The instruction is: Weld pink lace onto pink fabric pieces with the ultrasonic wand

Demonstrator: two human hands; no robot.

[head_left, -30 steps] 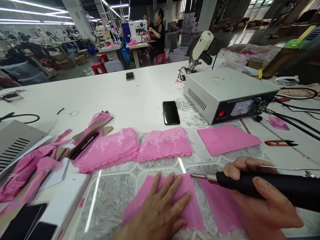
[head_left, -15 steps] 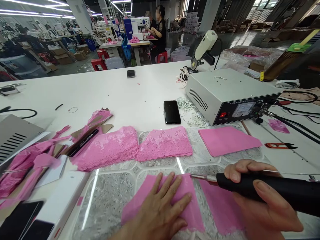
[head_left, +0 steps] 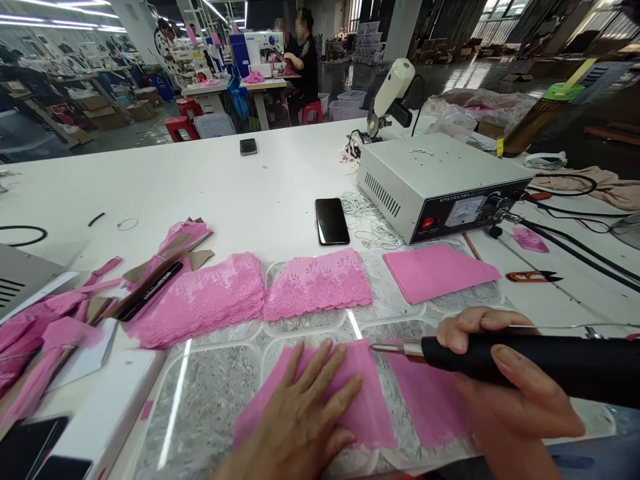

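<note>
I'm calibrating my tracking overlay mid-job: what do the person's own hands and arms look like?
The left hand and right hand are both bare, without gloves. No rings show on the visible fingers. No sleeve, watch or bracelet comes into view; the upper arms are out of frame.

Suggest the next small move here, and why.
Perhaps press the slim metal tip of the black cylindrical handheld tool lightly onto the flat pink fabric piece: the right hand has the tip at its far right corner, and the left hand lies spread over it.
</note>
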